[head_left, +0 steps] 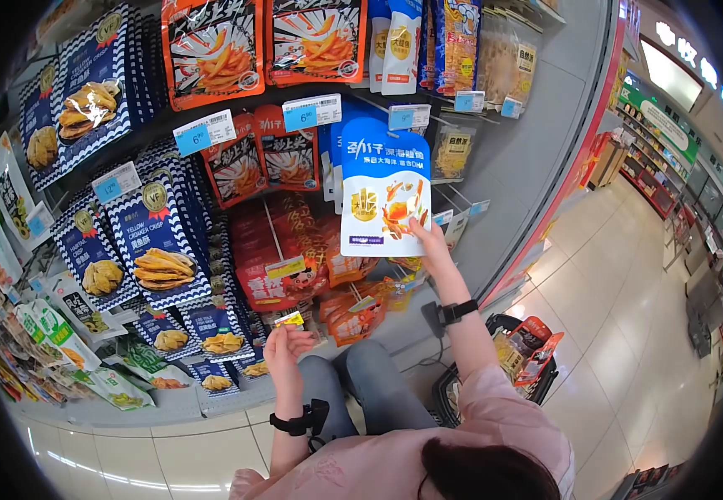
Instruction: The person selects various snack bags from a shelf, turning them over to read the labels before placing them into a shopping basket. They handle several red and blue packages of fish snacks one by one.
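Observation:
A blue and white snack packet (370, 196) is held upright in front of the hanging display by my right hand (430, 247), which grips its lower right corner. Part of the right hand is hidden behind the packet. Lower down and to the left, my left hand (288, 346) is raised with its fingers loosely curled and partly apart, holding nothing I can see. It is near a small yellow price tag (290, 319) below the red packets (270, 271). Orange packets (351, 315) hang to the right of that hand.
Navy croaker crisp packets (160, 233) hang on the left. Large orange and black packets (215, 54) hang above. A black shopping basket (446, 392) with a red packet (537, 337) stands on the floor at the right, beside my legs. The tiled aisle (582, 292) runs right of the shelf.

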{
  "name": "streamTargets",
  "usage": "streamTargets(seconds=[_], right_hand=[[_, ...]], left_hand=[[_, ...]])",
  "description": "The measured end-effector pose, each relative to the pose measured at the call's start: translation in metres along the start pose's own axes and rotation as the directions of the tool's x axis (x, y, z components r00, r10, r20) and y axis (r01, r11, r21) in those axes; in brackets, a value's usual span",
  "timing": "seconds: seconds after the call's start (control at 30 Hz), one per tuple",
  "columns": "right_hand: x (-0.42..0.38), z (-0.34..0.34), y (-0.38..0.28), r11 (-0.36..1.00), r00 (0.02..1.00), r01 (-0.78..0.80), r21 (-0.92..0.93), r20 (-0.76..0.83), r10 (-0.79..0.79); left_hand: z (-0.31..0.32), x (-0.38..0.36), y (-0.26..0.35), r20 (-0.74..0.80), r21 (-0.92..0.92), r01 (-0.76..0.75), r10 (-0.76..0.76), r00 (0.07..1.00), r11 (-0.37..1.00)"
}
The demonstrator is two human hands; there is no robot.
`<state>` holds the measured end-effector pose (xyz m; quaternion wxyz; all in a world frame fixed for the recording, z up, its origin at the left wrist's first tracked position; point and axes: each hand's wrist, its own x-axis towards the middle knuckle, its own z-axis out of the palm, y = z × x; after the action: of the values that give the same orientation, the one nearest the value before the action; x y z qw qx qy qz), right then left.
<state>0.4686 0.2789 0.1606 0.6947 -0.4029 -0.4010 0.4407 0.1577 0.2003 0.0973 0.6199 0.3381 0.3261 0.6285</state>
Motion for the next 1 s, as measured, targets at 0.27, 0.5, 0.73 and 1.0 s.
streamTargets(seconds=[0.27, 0.5, 0.73, 1.0], right_hand=[[0.066, -0.029, 0.021, 0.990, 0.990, -0.135, -0.032, -0.035, 0.134], [0.084, -0.023, 0.031, 0.929, 0.960, -0.206, -0.306, -0.245, 0.131], [0.082, -0.078, 0.090, 0.689, 0.805, 0.149, -0.710, -0.318, -0.502], [-0.084, -0.188, 0.112, 0.561, 0.840, -0.098, -0.822, -0.371, -0.397]], left_hand=[[-0.002, -0.001, -0.004, 0.001, 0.002, 0.017, -0.017, 1.000, 1.000], [0.000, -0.003, -0.002, -0.003, 0.016, 0.030, -0.030, 1.000, 0.999], [0.002, -0.005, -0.003, 0.017, 0.054, 0.055, -0.056, 0.998, 0.997], [0.004, -0.006, -0.012, 0.032, 0.073, 0.128, -0.130, 0.991, 0.989]])
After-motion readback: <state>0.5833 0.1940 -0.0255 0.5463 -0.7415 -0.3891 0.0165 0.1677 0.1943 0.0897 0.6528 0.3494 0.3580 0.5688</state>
